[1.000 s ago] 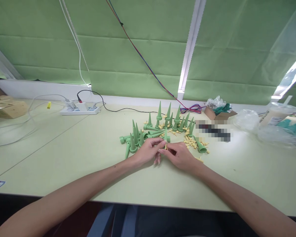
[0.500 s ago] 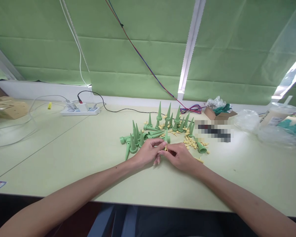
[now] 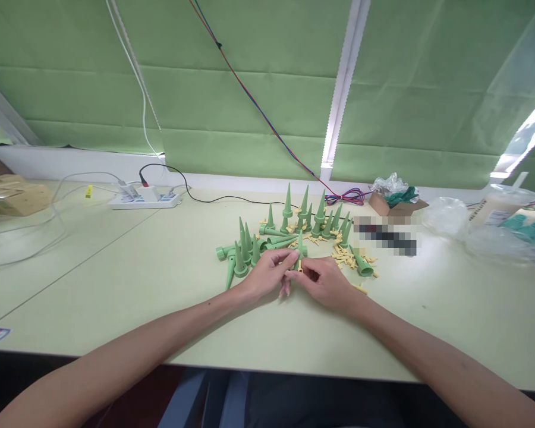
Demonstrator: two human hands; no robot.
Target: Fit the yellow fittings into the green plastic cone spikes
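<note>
My left hand [image 3: 267, 273] is closed on a green plastic plant-watering spike [image 3: 300, 244], whose pointed tip rises above the thumb. At the near side of this spike is a small yellow tube-like piece [image 3: 300, 266], pinched by my right hand [image 3: 324, 284]. Thumbs and fingers of both hands meet closely around the two parts, and the fingers hide where they join. Beyond the hands, several green spikes [image 3: 239, 261] stand or lie in a cluster. Small yellow pieces [image 3: 344, 257] are scattered among them and to the right.
At the back left lies a white power strip [image 3: 145, 201] with plugs and cables. Toward the right are an open cardboard box [image 3: 396, 207], clear plastic bags [image 3: 446, 215] and a drink cup with a straw [image 3: 494, 208]. The table's front edge [image 3: 294, 371] runs below my forearms.
My left thumb has shifted slightly upward on the spike, and a little more of the yellow piece shows. Both hands otherwise keep their place.
</note>
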